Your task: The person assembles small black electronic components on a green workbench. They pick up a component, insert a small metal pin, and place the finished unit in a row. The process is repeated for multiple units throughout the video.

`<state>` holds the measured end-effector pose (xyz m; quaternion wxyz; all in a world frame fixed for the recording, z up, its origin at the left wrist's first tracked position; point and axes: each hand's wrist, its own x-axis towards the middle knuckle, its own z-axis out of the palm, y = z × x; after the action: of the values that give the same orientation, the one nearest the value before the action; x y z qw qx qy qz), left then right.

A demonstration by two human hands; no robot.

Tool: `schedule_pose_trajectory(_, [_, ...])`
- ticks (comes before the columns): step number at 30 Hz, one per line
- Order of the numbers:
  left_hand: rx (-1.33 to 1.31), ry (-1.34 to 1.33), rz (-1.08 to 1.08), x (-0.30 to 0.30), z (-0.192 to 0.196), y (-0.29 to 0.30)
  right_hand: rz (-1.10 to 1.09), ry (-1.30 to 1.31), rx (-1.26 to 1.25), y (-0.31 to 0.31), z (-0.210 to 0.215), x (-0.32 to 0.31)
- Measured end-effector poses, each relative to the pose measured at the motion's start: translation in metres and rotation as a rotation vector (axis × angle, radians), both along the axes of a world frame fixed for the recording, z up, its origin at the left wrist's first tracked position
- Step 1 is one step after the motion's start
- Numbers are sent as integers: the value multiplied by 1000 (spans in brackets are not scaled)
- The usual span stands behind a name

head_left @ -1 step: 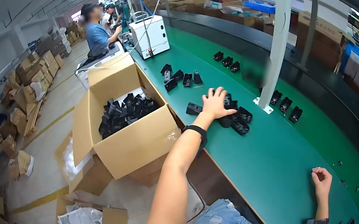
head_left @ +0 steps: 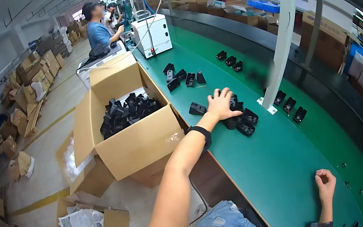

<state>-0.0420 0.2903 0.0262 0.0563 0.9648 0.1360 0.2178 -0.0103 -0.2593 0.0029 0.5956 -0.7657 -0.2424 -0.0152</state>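
Observation:
My left hand [head_left: 222,105] reaches out over a cluster of black plastic housings [head_left: 245,126] on the green workbench [head_left: 249,165]. Its fingers are spread and rest on or just above the parts; the palm hides some of them. A single black housing [head_left: 197,108] lies to the left of that hand. Low on the right, my right hand [head_left: 325,181] is held at the bench with thumb and fingertips pinched together. A tiny dark spot shows at its fingertips, too small to name.
An open cardboard box [head_left: 141,145] full of black parts [head_left: 128,113] stands left of the bench. Farther up lie more black housings [head_left: 190,79]. A white metal post [head_left: 280,33] rises from the bench beside a row of housings [head_left: 289,104]. A white machine [head_left: 152,36] stands farther back, near a person [head_left: 98,28].

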Motion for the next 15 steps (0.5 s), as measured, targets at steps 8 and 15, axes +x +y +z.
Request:
schedule_pose_trajectory(8, [-47, 112, -167, 3, 19, -52, -40, -127, -308, 0, 23, -26])
schedule_pose_trajectory(15, [-264, 133, -146, -3, 52, -74, -80, -91, -241, 0, 35, -27])
